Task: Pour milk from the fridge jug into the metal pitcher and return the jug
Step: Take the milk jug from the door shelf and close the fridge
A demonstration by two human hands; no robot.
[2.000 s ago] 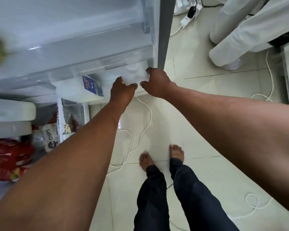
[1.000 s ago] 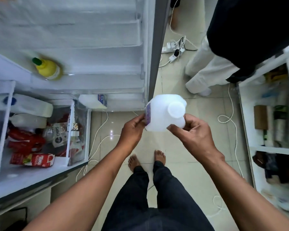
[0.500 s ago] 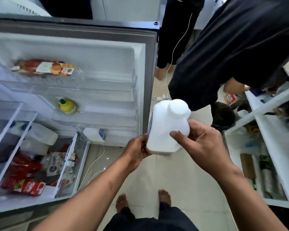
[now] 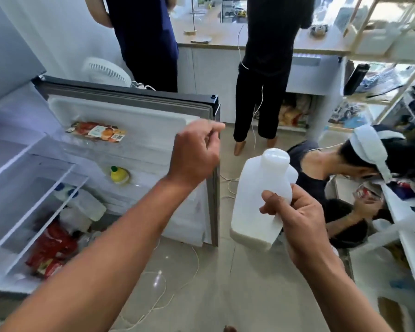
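A white plastic milk jug (image 4: 259, 202) with a white cap is out of the fridge and upright in front of me. My right hand (image 4: 295, 224) grips it by the handle side. My left hand (image 4: 194, 154) is off the jug, raised in front of the outer edge of the open fridge door (image 4: 153, 121), fingers loosely curled and holding nothing. I cannot tell whether it touches the door. The metal pitcher is not in view.
The open fridge (image 4: 22, 188) stands at left, with bottles and red packets on its shelves and a yellow bottle (image 4: 118, 174) in the door. Two people stand at the far counter (image 4: 225, 41). Another person (image 4: 345, 178) crouches at right by white shelves (image 4: 412, 236). Cables lie on the floor.
The jug came out of the fridge door in both hands. My left hand has since let go and risen toward the door edge. My view has tilted up into the room.
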